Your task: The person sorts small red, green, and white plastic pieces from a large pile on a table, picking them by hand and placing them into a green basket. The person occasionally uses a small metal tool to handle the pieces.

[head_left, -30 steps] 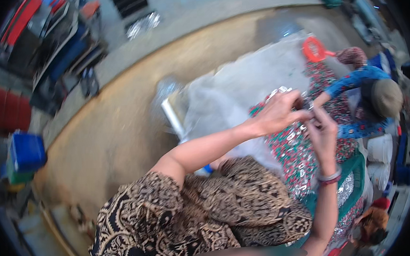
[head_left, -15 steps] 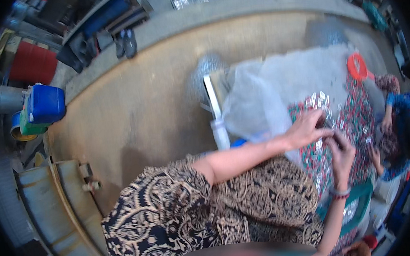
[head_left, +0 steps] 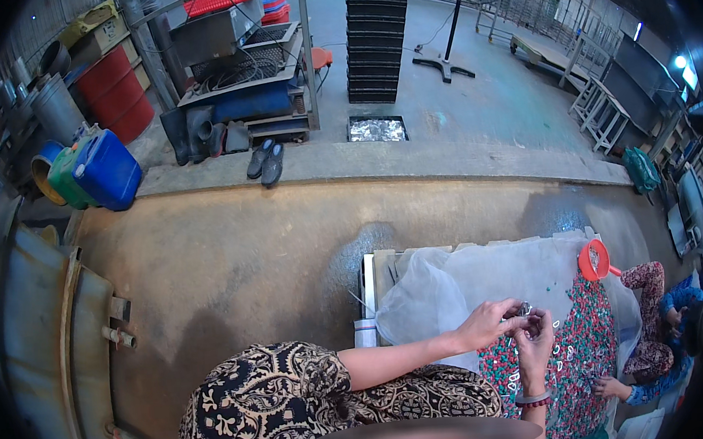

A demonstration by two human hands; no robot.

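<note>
My left hand (head_left: 491, 325) pinches a small silvery metal piece (head_left: 525, 308) at its fingertips. Close against it, my right hand (head_left: 535, 340) is closed with fingers curled; what they hold is hidden. A red bracelet (head_left: 533, 400) circles my right wrist. Beneath both hands, a heap of small red and green pieces (head_left: 586, 350) covers part of a low table's whitish sheet (head_left: 510, 269). Several shiny, link-shaped metal pieces (head_left: 558, 350) lie among them.
A red-orange strainer (head_left: 593, 260) rests at the table's far right. Another person's hand (head_left: 612, 388) touches the heap from the right. A bunched translucent net (head_left: 422, 296) lies on the left. Beyond stand a blue jerrycan (head_left: 110, 169), shoes (head_left: 266, 162) and stacked black trays (head_left: 377, 38).
The view has tilted up, showing more of the floor and the stacked trays beyond. My hands remain together over the heap, with the right fingers now closer to the left fingertips.
</note>
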